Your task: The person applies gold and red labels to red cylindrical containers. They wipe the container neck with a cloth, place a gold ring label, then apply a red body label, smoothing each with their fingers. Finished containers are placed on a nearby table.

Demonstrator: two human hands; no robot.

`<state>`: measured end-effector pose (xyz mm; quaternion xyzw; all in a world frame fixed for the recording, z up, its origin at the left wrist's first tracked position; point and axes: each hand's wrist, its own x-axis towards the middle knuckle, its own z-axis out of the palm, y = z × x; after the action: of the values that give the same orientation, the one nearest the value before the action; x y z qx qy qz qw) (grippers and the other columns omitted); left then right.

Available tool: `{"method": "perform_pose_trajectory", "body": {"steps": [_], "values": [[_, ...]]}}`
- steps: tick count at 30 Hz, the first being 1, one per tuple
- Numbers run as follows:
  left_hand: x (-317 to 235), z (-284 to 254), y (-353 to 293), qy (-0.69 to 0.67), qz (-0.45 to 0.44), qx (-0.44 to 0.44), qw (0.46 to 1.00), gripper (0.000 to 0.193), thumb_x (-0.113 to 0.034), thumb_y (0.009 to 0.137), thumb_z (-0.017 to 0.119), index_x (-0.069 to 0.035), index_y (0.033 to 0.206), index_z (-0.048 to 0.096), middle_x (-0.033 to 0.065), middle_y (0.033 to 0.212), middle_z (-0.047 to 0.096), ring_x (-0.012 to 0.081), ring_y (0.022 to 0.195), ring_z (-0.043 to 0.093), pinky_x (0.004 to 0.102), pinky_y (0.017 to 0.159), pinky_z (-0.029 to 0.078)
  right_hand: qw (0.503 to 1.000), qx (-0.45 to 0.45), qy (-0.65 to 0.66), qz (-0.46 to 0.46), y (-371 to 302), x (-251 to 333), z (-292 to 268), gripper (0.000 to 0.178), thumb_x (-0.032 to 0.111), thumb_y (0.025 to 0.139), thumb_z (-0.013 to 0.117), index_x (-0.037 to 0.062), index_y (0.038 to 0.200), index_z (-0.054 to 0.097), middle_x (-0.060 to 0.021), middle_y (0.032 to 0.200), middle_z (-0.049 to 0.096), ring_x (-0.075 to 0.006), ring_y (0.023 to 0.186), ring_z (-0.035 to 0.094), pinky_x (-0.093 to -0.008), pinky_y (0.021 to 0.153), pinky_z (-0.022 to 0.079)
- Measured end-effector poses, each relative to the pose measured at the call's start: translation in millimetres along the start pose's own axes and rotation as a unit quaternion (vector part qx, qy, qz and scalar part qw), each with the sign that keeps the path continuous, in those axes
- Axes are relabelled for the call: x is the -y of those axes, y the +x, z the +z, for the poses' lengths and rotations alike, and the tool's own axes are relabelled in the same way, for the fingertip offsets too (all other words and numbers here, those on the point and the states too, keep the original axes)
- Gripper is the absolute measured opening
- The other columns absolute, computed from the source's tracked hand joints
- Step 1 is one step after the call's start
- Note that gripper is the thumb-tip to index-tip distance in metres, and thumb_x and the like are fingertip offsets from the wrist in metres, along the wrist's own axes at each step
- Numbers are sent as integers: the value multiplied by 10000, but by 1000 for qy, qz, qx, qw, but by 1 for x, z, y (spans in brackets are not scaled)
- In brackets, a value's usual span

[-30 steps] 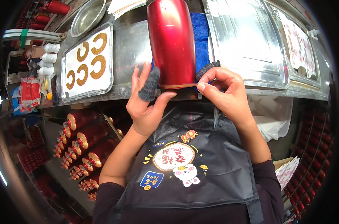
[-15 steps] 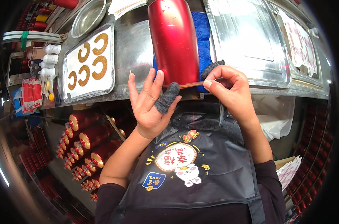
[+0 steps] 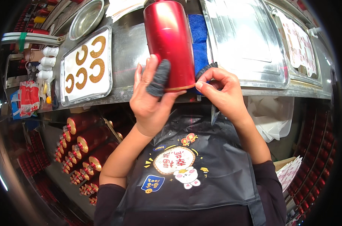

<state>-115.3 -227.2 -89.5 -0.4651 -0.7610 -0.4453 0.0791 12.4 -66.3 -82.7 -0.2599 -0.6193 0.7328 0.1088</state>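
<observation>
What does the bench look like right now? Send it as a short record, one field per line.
Main object: red cylinder, gold strip along its near edge
Left hand: open against the cylinder's near left side
Right hand: thumb and finger pinched at the gold strip's right end
Beside cylinder: blue cloth, on its right
Left tray: five gold C-shaped pieces on white
</observation>
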Motion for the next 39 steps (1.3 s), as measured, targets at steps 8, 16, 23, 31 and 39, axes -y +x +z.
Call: {"method": "perform_pose_trajectory", "body": {"steps": [8, 16, 23, 31, 39], "values": [[6, -12, -17, -262, -170, -3, 950, 591, -109, 895, 750, 26, 1421, 516, 197, 1499, 497, 277, 1393, 465, 457, 1201, 245, 994, -67, -73, -54, -11, 1, 17, 164, 81, 868, 717, -4, 957, 608, 10, 967, 561, 13, 640, 476, -160, 570, 359], [-10, -9, -13, -372, -292, 22, 881, 379, -91, 973, 666, 16, 1324, 571, 56, 1251, 618, 126, 1094, 591, 298, 994, 458, 953, -154, -211, -154, -8, -4, 43, 489, 222, 784, 857, 29, 1054, 498, -25, 975, 511, -15, 528, 347, -219, 461, 298], [-10, -5, -17, -374, -282, 4, 883, 407, -85, 961, 670, 11, 1344, 570, 64, 1272, 621, 139, 1164, 561, 295, 1034, 422, 962, -142, -183, -146, -6, -5, 40, 450, 263, 806, 824, 32, 1033, 511, -101, 957, 529, -206, 703, 498, -341, 597, 420], [-2, -20, -47, -80, -159, 47, 983, 449, -106, 913, 661, 32, 1336, 601, 226, 1488, 506, 351, 1442, 417, 574, 1209, 28, 975, -119, -162, -90, -6, 5, 38, 484, 316, 787, 824, 34, 1015, 504, -121, 936, 517, -281, 817, 557, -396, 676, 480], [-8, -15, -55, 24, -82, 60, 994, 383, -145, 888, 705, 7, 1238, 671, 226, 1468, 527, 417, 1427, 416, 642, 1179, 19, 953, -142, -241, -115, -4, 5, 49, 552, 343, 768, 821, 30, 1051, 465, -140, 987, 513, -322, 841, 577, -430, 689, 497]]}}
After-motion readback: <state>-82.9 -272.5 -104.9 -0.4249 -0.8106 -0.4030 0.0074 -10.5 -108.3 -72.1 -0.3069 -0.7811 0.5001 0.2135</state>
